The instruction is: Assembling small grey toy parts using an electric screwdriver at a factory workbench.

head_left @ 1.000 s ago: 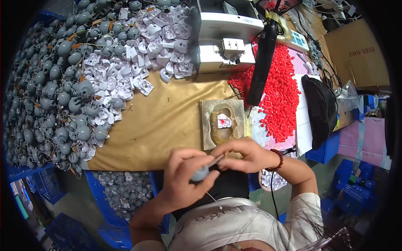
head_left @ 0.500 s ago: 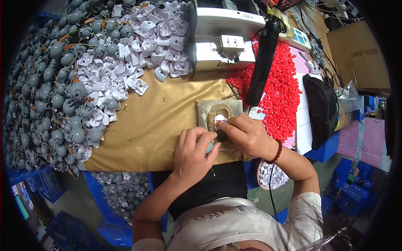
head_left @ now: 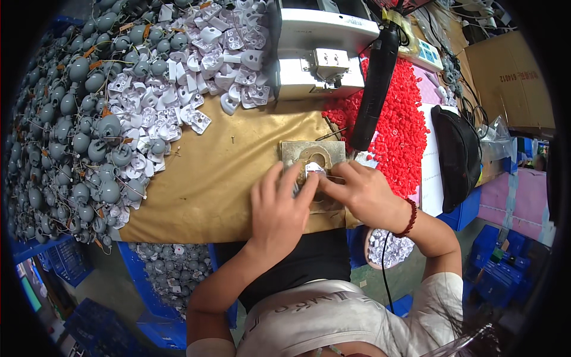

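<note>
A metal fixture plate (head_left: 293, 150) with rounded recesses lies on the bench in front of me. Over it, a small white plastic piece (head_left: 314, 168) sits between my fingertips, and a speck of red shows at its lower edge. My left hand (head_left: 278, 211) curls its fingers around a grey rounded part (head_left: 295, 189), mostly hidden beneath them. Thumb and index finger of my right hand (head_left: 366, 195) pinch together at the white piece's right side; what they hold is too small to name. A dark red bead bracelet (head_left: 410, 217) circles my right wrist.
Grey ball-shaped parts with wires (head_left: 77, 143) and white plastic pieces (head_left: 208, 65) heap up at left. Red caps (head_left: 398, 131) pile at right, beside a hanging black tool (head_left: 375, 89). A white metal machine (head_left: 321, 77) stands behind the plate; a black pouch (head_left: 455, 157) lies far right.
My left hand has shifted up, its fingers further over the plate and covering more of the grey part. The right hand has moved slightly right and down. The white piece has turned a little.
</note>
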